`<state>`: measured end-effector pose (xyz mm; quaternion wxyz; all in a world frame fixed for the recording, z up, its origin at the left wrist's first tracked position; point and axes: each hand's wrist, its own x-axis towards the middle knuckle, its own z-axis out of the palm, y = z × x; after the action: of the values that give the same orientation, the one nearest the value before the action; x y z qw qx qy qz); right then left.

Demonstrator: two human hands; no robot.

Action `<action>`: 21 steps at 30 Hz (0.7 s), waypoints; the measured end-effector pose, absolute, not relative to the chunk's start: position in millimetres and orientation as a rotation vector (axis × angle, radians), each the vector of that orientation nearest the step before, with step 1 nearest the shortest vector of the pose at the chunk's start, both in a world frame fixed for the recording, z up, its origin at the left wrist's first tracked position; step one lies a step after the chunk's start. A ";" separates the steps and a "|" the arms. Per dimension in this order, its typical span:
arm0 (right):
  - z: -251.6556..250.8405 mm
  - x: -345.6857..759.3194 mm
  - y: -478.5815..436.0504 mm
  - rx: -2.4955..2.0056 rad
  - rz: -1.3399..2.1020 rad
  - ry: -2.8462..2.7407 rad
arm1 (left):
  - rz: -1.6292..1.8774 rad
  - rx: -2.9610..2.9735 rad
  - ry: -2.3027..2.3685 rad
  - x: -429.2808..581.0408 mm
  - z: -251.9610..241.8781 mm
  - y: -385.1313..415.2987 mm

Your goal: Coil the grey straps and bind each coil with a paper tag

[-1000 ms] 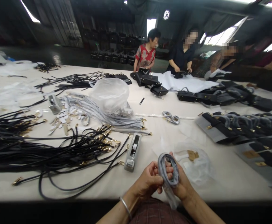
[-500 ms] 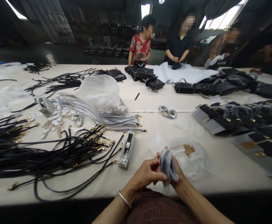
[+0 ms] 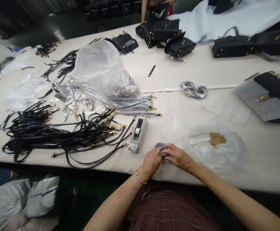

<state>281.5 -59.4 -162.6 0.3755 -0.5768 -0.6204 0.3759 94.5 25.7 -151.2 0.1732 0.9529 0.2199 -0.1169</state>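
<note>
A coiled bag strap (image 3: 159, 145) in grey-white wrapping lies low over the table by its near edge. My left hand (image 3: 153, 161) closes on the coil's left side, fingers curled. From the right, my right hand (image 3: 180, 157) grips the same coil with bent fingers, covering much of it. A grey tape dispenser (image 3: 139, 134) stands just left of my hands. Beyond it lie several wrapped straps (image 3: 130, 103) with gold clasps. Two finished-looking wrapped coils (image 3: 194, 89) rest farther back, side by side.
A tangle of black straps (image 3: 82, 134) spreads at the left. Behind it sits a translucent plastic bag (image 3: 98, 69). Clear wrapping with a brown tag (image 3: 216, 138) lies right of my hands. Black handbags (image 3: 165, 30) stand at the back, near a co-worker's arm (image 3: 144, 11).
My view has tilted down and turned left. Both hands have lowered the strap coil from in front of my body toward the tabletop, and the right hand now reaches over it.
</note>
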 end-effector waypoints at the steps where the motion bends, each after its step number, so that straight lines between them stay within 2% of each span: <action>1: -168.4 281.3 -56.5 -1.452 0.985 -1.631 | -0.266 2.726 0.624 89.6 -157.2 22.4; 5: -187.9 283.2 -47.6 -1.454 1.082 -1.613 | 0.084 2.821 0.558 66.5 -179.6 13.1; 9: -187.8 284.9 -41.4 -1.508 1.164 -1.573 | 0.217 2.825 0.545 58.2 -196.5 10.4; 15: -180.6 275.5 -28.4 -1.693 1.167 -1.547 | 0.140 2.805 0.567 60.0 -194.8 9.0; 21: -175.3 275.0 -46.2 -1.605 1.179 -1.583 | 0.027 2.779 0.625 59.6 -185.2 2.9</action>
<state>275.0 -46.2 -175.3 0.2945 -0.6028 -0.5948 0.4428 59.6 2.9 -185.2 0.1462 0.9651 0.2172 0.0094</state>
